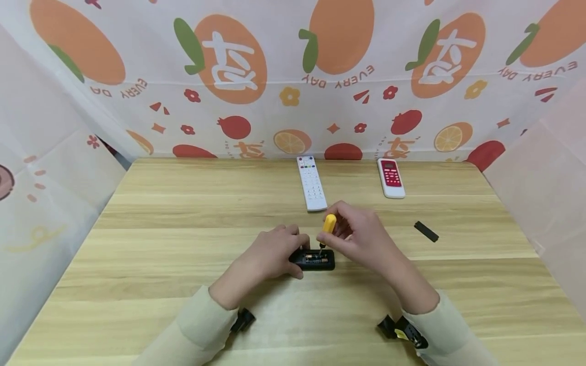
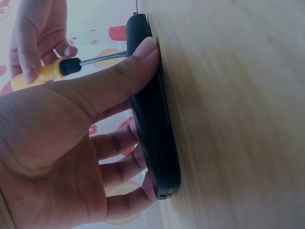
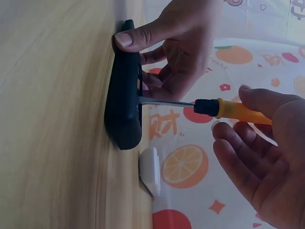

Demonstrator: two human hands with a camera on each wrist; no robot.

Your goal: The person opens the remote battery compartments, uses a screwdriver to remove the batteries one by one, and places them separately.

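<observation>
A black remote control lies back up on the wooden table, its battery bay uncovered with batteries inside. My left hand grips the remote's left part, thumb along the near side and fingers along the far side, as the left wrist view shows. In my right hand is a screwdriver with a yellow handle, pinched between thumb and fingers. Its metal shaft points down into the battery bay, where the tip is hidden by the remote's edge in both wrist views.
Behind the hands lies a white remote. A white remote with a red face sits farther right. The black battery cover rests on the table right of my right hand. A fruit-patterned cloth hangs at the table's back edge.
</observation>
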